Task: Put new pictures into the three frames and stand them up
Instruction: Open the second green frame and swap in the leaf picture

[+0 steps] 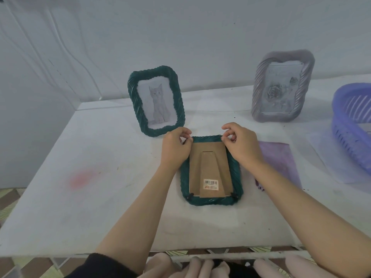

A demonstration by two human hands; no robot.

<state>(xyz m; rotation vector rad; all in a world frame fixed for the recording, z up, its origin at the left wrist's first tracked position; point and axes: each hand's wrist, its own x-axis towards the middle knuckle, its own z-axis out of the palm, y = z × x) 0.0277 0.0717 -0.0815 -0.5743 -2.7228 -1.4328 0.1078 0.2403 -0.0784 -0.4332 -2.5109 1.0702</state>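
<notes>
A dark green frame lies face down at the middle of the white table, its brown cardboard back with a barcode sticker facing up. My left hand pinches at the frame's far left corner. My right hand pinches at its far right corner. Behind it to the left a second green frame stands upright with a grey cat picture in it. A grey-lilac frame stands upright at the back right and shows a rose picture.
A purple sheet lies flat just right of the face-down frame. A blue-violet plastic basket sits at the right edge on pale paper. The white table has a pink stain at the left. A wall rises close behind.
</notes>
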